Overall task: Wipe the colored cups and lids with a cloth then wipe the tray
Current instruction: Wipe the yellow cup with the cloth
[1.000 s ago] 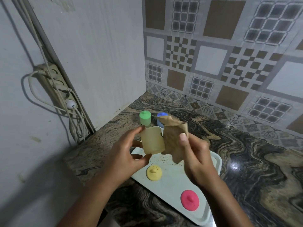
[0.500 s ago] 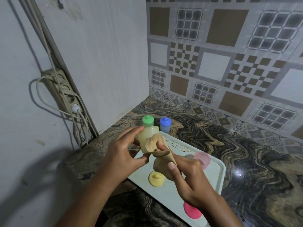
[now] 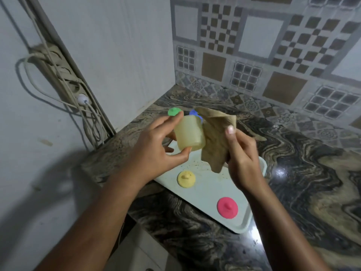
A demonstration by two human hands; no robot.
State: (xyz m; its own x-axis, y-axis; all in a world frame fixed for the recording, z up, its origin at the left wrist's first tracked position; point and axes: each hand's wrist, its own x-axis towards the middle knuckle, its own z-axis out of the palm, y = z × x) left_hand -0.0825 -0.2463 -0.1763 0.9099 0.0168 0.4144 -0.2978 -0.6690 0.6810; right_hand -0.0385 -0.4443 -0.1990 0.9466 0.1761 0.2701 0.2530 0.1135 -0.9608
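Since half a second ago the brown cloth (image 3: 214, 137) has come out of the mouth of the pale yellow cup (image 3: 189, 133) and now hangs against the cup's right side. Both are held up over the far end of the tray. A marbled countertop (image 3: 302, 173) runs into the corner below a patterned tile wall (image 3: 263, 45), and a power strip (image 3: 64, 75) with looped cords is fixed to the plain wall on the left. On the counter lies the pale tray (image 3: 205, 194), speckled with crumbs near its middle. The left hand (image 3: 154, 151) grips the cup between thumb and fingers, tilted on its side. The right hand (image 3: 242, 153) pinches the cloth in a bunch, thumb raised. A pink lid (image 3: 227, 207) lies on the near end of the tray, well apart from a yellow lid (image 3: 186, 178) toward the left edge. Beyond the hands, a green-capped cup (image 3: 173, 111) and a blue-capped cup (image 3: 194, 112) peek out, partly hidden.
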